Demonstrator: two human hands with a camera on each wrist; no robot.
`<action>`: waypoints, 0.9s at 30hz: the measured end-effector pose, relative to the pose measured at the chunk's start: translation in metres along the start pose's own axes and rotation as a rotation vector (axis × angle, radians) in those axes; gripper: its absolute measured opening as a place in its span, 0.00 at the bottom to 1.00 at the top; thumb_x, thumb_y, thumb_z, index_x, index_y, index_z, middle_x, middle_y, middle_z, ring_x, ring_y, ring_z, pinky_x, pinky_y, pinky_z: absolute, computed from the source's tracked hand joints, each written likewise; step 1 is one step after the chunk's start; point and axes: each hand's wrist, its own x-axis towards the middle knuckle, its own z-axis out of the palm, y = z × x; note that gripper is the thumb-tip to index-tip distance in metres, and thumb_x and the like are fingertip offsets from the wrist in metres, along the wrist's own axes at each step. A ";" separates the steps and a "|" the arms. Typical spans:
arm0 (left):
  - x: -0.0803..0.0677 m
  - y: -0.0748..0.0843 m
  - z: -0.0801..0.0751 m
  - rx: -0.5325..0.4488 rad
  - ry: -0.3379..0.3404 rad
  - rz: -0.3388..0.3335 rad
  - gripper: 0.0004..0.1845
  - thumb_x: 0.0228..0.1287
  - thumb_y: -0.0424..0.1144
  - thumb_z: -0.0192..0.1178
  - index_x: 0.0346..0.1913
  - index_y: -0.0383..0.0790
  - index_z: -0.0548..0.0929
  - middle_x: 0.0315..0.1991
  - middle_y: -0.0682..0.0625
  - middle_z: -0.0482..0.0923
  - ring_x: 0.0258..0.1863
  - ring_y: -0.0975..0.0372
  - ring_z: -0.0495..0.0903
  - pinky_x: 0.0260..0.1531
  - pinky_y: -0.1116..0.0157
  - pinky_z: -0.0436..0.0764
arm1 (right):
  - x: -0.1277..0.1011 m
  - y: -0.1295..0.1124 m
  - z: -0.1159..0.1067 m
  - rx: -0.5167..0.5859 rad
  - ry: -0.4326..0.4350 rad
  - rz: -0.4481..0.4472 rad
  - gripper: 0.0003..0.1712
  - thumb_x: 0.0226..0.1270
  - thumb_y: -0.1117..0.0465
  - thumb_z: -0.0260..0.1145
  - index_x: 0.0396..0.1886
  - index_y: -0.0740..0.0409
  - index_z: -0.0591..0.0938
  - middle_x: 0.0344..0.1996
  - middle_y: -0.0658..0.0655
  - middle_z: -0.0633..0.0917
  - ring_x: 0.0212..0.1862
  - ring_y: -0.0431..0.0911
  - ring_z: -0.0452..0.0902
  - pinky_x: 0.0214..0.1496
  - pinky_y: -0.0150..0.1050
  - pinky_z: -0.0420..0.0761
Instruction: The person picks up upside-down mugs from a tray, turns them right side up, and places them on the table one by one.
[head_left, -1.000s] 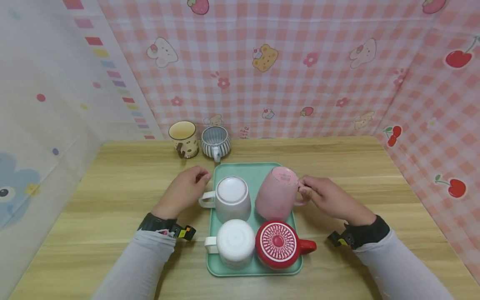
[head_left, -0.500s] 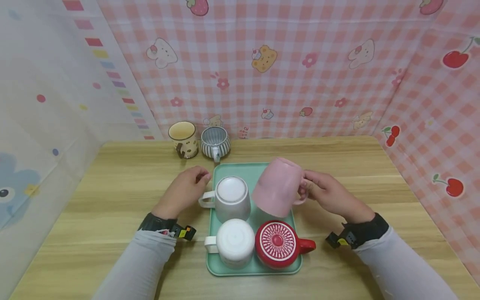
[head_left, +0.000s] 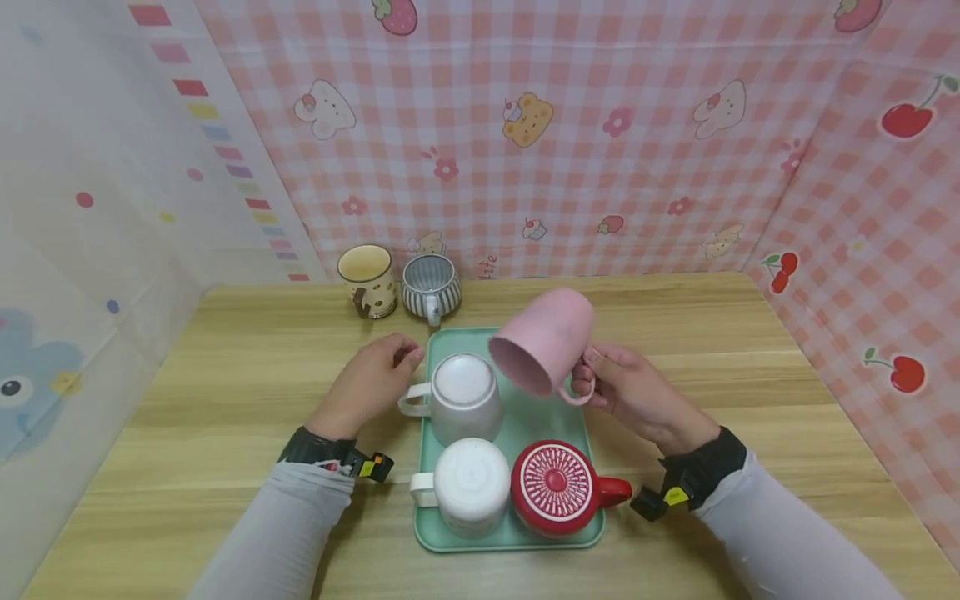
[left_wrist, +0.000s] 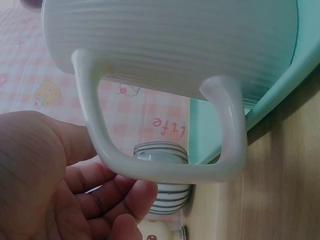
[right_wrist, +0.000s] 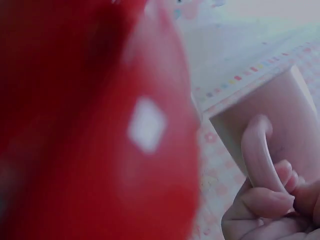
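My right hand grips the handle of a pink mug, fingers curled round it in the right wrist view. The mug is tilted above the back right part of the green tray, its mouth turned down to the left. My left hand hangs loosely curled at the tray's left side, holding nothing. It is close to the handle of a ribbed white mug, and whether it touches that handle I cannot tell. This mug stands upside down on the tray.
Upside down at the tray's front are a plain white mug and a red mug, handles pointing outward. Behind the tray, a spotted yellow mug and a striped cup stand upright by the checked cloth wall.
My right hand has lifted the pink mug off the tray, moved it back and tipped it so its mouth shows. My left hand has stayed in place.
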 end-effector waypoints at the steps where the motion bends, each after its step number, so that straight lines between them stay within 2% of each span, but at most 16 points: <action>1: 0.000 0.000 0.000 0.000 0.001 0.000 0.17 0.82 0.49 0.51 0.59 0.44 0.81 0.50 0.47 0.84 0.46 0.54 0.80 0.50 0.53 0.83 | 0.001 0.000 0.001 0.052 -0.010 0.008 0.17 0.88 0.54 0.45 0.37 0.56 0.73 0.29 0.47 0.73 0.33 0.38 0.70 0.34 0.28 0.70; 6: 0.000 0.001 -0.001 0.000 0.008 0.007 0.16 0.82 0.49 0.51 0.58 0.44 0.81 0.49 0.47 0.84 0.46 0.54 0.80 0.50 0.53 0.83 | 0.006 0.000 0.003 0.316 -0.105 0.025 0.22 0.89 0.58 0.39 0.37 0.56 0.76 0.30 0.47 0.76 0.33 0.37 0.71 0.32 0.26 0.69; 10: -0.001 0.002 -0.002 -0.009 0.011 0.009 0.16 0.82 0.49 0.51 0.58 0.44 0.81 0.49 0.47 0.84 0.47 0.54 0.80 0.51 0.53 0.83 | 0.011 0.000 0.006 0.476 -0.223 0.021 0.25 0.89 0.59 0.31 0.39 0.57 0.75 0.30 0.50 0.76 0.32 0.40 0.62 0.33 0.28 0.63; 12: -0.001 0.004 -0.003 -0.010 0.017 0.013 0.16 0.82 0.49 0.51 0.58 0.44 0.81 0.49 0.47 0.83 0.47 0.53 0.80 0.52 0.52 0.83 | 0.012 -0.001 0.008 0.527 -0.255 0.025 0.26 0.89 0.58 0.29 0.41 0.57 0.75 0.31 0.50 0.75 0.33 0.42 0.59 0.34 0.29 0.62; 14: -0.002 0.005 -0.003 -0.005 0.026 0.020 0.16 0.82 0.48 0.52 0.58 0.43 0.81 0.50 0.46 0.83 0.48 0.53 0.81 0.53 0.51 0.83 | 0.013 -0.002 0.009 0.571 -0.255 0.035 0.26 0.89 0.57 0.30 0.43 0.58 0.76 0.31 0.51 0.76 0.33 0.42 0.59 0.34 0.29 0.63; 20: -0.008 0.015 -0.006 0.013 0.056 0.062 0.16 0.81 0.48 0.52 0.58 0.41 0.81 0.50 0.45 0.84 0.50 0.52 0.82 0.55 0.49 0.83 | 0.013 -0.006 0.015 0.652 -0.209 0.064 0.26 0.89 0.55 0.32 0.44 0.57 0.77 0.32 0.52 0.77 0.35 0.42 0.69 0.35 0.30 0.67; 27: -0.021 0.038 -0.011 0.036 0.100 0.141 0.16 0.81 0.48 0.54 0.58 0.42 0.81 0.49 0.47 0.83 0.47 0.54 0.81 0.52 0.52 0.83 | 0.013 -0.011 0.027 0.708 -0.127 0.088 0.26 0.89 0.55 0.34 0.46 0.57 0.79 0.34 0.51 0.79 0.35 0.42 0.72 0.36 0.29 0.70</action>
